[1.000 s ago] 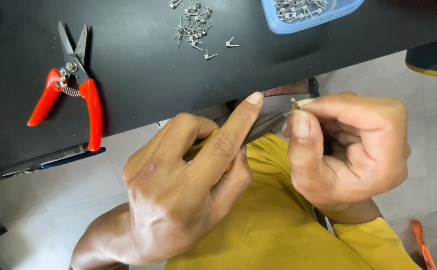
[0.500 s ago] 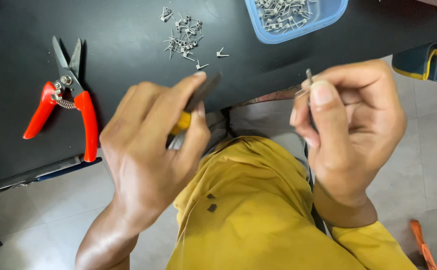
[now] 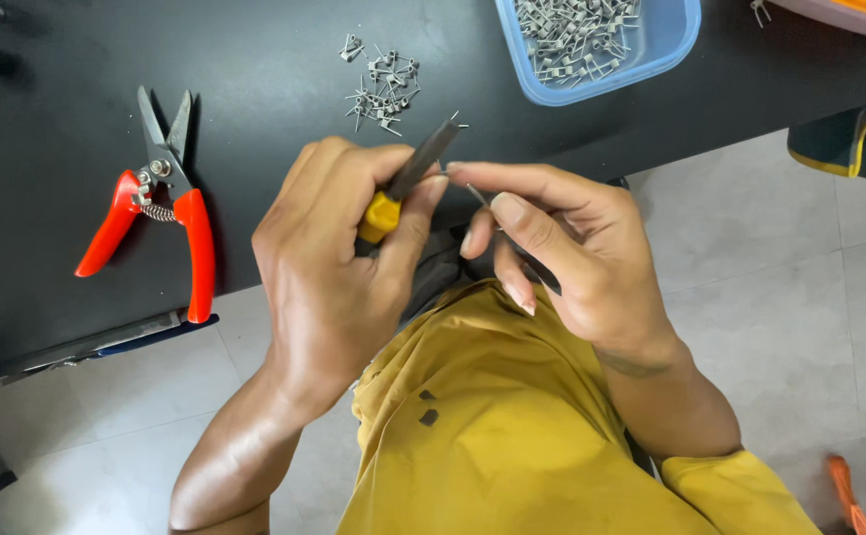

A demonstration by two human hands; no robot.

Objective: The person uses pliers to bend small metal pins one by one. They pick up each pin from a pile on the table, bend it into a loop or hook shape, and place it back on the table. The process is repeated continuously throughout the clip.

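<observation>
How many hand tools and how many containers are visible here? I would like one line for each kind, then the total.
Red-handled cutters on the black table: 1
Yellow-handled tool in the left hand: 1
Blue tray of small metal parts: 1
Total: 3
The loose metal parts are too small to count; the right hand pinches one.

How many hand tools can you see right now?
2: red-handled cutters lying on the black table, and a yellow-handled tool in the left hand. Others may be hidden.

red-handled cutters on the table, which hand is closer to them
Left. The left hand, gripping a yellow-handled tool, is just right of the red-handled cutters. The right hand is farther right, beyond the left.
</observation>
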